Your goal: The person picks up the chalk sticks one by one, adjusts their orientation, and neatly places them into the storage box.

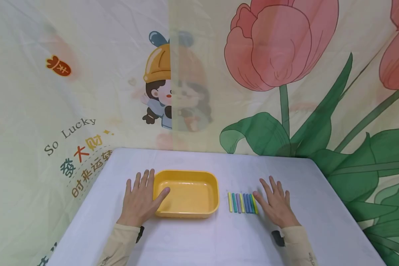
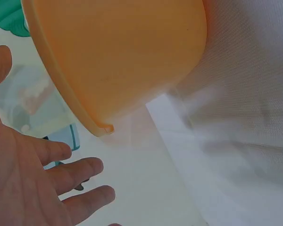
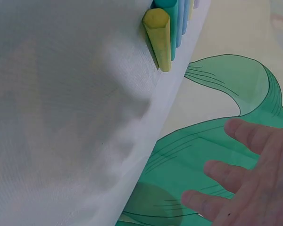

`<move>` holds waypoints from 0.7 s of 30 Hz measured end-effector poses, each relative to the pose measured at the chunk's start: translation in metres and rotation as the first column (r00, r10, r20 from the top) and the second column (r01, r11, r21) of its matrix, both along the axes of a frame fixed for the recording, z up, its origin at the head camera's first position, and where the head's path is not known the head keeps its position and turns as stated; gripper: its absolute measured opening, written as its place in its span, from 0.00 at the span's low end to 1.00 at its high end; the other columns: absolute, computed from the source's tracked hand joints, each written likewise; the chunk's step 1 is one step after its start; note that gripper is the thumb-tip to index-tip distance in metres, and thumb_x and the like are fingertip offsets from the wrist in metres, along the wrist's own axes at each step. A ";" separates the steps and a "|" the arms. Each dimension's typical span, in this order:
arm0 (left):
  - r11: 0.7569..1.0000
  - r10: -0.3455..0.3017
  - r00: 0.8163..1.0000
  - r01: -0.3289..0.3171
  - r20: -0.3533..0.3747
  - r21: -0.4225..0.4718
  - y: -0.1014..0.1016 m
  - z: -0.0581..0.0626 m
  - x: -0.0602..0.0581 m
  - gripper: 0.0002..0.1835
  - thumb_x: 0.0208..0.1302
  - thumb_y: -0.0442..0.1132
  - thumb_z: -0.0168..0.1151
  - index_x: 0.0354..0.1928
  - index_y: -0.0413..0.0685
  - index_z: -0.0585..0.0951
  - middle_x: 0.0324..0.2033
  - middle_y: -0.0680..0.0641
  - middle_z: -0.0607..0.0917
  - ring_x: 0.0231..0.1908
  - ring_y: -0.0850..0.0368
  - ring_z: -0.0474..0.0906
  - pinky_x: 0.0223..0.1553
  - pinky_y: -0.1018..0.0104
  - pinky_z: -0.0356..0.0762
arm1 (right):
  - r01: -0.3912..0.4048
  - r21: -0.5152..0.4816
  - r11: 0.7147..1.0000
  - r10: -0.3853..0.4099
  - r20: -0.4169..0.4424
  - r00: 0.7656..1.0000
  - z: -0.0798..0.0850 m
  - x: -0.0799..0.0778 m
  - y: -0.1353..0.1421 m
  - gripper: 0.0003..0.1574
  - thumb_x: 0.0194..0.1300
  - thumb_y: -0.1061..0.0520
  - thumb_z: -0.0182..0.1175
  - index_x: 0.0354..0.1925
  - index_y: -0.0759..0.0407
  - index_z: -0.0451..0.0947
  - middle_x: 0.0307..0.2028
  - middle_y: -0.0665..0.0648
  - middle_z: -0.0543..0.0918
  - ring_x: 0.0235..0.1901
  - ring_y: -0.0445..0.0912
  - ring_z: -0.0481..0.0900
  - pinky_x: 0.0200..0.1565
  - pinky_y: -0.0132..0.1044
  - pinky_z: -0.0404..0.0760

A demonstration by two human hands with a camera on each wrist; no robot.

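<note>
A yellow rectangular plastic tray (image 1: pixel 186 213) stands on the white table, left of centre. My left hand (image 1: pixel 139 203) is spread flat at the tray's left side, its thumb overlapping the rim in the head view. The left wrist view shows those fingers stretched out beside the orange-looking tray wall (image 2: pixel 127 52), holding nothing. To the right of the tray lies a row of several coloured chalk sticks (image 1: pixel 241 203) in yellow, green, blue and purple. Just right of the row my right hand (image 1: pixel 276 205) hovers with spread fingers, its thumb near the end yellow stick (image 3: pixel 158 40).
A white cloth covers the table (image 1: pixel 199 244). Behind it hangs a printed curtain (image 1: pixel 199 140) with large tulips, a cartoon child and lettering, meeting the table's back edge. Dark bands (image 1: pixel 278 238) sit at both wrists, below beige sleeves.
</note>
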State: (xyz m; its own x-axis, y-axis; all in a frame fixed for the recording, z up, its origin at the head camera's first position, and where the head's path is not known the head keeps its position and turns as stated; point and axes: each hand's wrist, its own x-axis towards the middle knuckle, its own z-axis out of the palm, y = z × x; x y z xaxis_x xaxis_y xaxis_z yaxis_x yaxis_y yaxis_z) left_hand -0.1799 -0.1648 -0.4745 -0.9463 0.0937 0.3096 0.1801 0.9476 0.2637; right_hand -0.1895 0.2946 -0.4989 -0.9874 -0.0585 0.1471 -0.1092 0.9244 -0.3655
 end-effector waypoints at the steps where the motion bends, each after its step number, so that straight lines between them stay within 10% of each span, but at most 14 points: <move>1: 1.000 -0.004 1.000 0.004 -0.002 0.002 0.000 0.000 0.000 0.51 0.69 0.73 0.46 0.76 0.36 0.61 0.72 0.32 0.67 0.71 0.30 0.58 0.70 0.30 0.47 | 0.001 0.000 1.000 -0.001 -0.004 1.000 0.000 0.000 0.000 0.48 0.75 0.31 0.49 0.78 0.59 0.56 0.77 0.74 0.47 0.74 0.76 0.41 0.65 0.80 0.38; 21: 0.994 -0.052 0.987 0.037 0.152 0.100 -0.007 -0.013 0.019 0.64 0.61 0.79 0.51 0.79 0.32 0.50 0.77 0.33 0.55 0.75 0.33 0.52 0.72 0.34 0.49 | 0.005 -0.028 1.000 -0.005 0.008 1.000 -0.004 0.002 -0.001 0.50 0.75 0.29 0.46 0.77 0.61 0.57 0.76 0.75 0.49 0.73 0.76 0.43 0.65 0.80 0.39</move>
State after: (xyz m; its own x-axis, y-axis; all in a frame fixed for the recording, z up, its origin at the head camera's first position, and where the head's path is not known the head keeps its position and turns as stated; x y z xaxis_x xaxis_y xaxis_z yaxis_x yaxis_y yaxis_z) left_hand -0.1609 -0.1714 -0.4879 -0.9789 0.1140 0.1696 0.1719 0.9082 0.3815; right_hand -0.1873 0.2940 -0.5030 -0.9887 -0.0497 0.1411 -0.1018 0.9144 -0.3917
